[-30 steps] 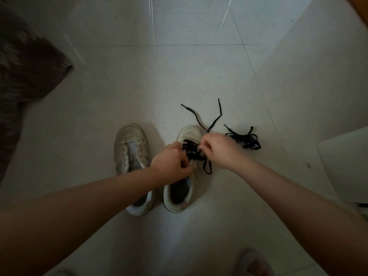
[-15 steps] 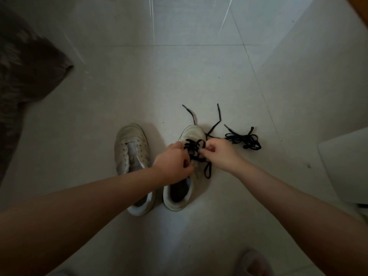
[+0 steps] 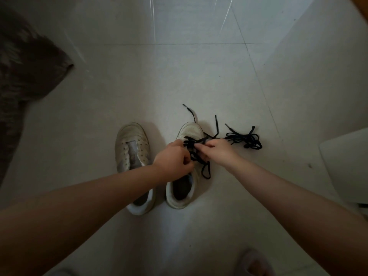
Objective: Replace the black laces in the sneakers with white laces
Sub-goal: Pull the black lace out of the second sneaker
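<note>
Two white sneakers stand side by side on the tiled floor. The left sneaker (image 3: 131,150) has bare eyelets and no lace. The right sneaker (image 3: 184,184) carries a loosened black lace (image 3: 206,170) with free ends trailing past its toe. My left hand (image 3: 173,162) is curled over the left side of the right sneaker's lacing and grips it. My right hand (image 3: 217,150) pinches a strand of the lace over the eyelets. A second black lace (image 3: 246,139) lies bunched on the floor to the right of the shoe. No white lace is in view.
A dark patterned cloth (image 3: 23,80) covers the floor at the far left. A pale flat object (image 3: 346,164) sits at the right edge. A slippered foot (image 3: 253,263) shows at the bottom. Bare tiles stretch beyond the shoes.
My right hand has moved left and down onto the lacing. The lace's free ends have been drawn in closer to the toe. My left hand stays on the shoe.
</note>
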{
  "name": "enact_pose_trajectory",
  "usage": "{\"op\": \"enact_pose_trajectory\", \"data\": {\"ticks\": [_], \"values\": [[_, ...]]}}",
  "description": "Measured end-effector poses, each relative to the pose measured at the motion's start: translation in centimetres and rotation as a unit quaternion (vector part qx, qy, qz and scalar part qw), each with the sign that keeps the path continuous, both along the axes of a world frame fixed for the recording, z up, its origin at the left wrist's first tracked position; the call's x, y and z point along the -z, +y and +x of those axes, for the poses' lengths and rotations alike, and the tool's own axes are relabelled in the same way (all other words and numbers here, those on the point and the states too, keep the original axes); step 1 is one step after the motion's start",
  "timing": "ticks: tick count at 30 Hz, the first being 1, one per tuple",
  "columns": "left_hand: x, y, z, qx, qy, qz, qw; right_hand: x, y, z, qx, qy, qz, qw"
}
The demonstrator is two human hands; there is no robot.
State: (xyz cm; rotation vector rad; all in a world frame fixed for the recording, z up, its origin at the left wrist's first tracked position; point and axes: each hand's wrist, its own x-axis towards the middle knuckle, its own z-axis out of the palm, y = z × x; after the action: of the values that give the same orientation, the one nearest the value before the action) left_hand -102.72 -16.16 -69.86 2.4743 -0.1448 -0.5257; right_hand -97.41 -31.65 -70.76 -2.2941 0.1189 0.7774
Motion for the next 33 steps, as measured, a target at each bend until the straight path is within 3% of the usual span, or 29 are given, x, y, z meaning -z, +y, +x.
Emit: {"op": "enact_pose_trajectory", "data": {"ticks": [4, 6, 9, 11, 16, 21, 25, 29, 33], "values": [[0.1, 0.1, -0.1, -0.001, 0.005, -0.008, 1.0, -0.1, -0.1, -0.1, -0.056, 0.006, -0.01, 0.998], [0.2, 0.1, -0.2, -0.006, 0.004, -0.009, 1.0, -0.6, -0.9, 0.6, -0.048, -0.052, -0.01, 0.997], [0.3, 0.1, -0.3, -0.01, -0.001, -0.01, 1.0, -1.0, -3.1, 2.4, 0.11, -0.136, 0.028, 0.984], [0.3, 0.0, -0.3, -0.007, -0.006, -0.009, 1.0, -1.3, -3.9, 2.8, 0.157, -0.101, 0.076, 0.979], [0.5, 0.1, -0.2, 0.0, -0.008, -0.007, 1.0, -1.3, -1.9, 0.0, 0.025, 0.074, 0.092, 0.993], [0.6, 0.2, -0.1, 0.003, -0.009, -0.017, 1.0, 0.4, -0.7, -0.3, 0.032, 0.031, 0.022, 0.999], [0.7, 0.3, 0.0, 0.004, -0.008, -0.025, 1.0, -0.7, -0.6, -0.1, -0.005, 0.045, 0.071, 0.996], [0.9, 0.3, 0.0, 0.008, -0.01, -0.022, 1.0, -1.6, -1.1, 0.5, -0.092, 0.078, 0.035, 0.992], [1.0, 0.4, 0.0, 0.017, -0.013, -0.018, 1.0, -1.5, -1.6, 0.4, -0.107, 0.048, 0.04, 0.992]]}}
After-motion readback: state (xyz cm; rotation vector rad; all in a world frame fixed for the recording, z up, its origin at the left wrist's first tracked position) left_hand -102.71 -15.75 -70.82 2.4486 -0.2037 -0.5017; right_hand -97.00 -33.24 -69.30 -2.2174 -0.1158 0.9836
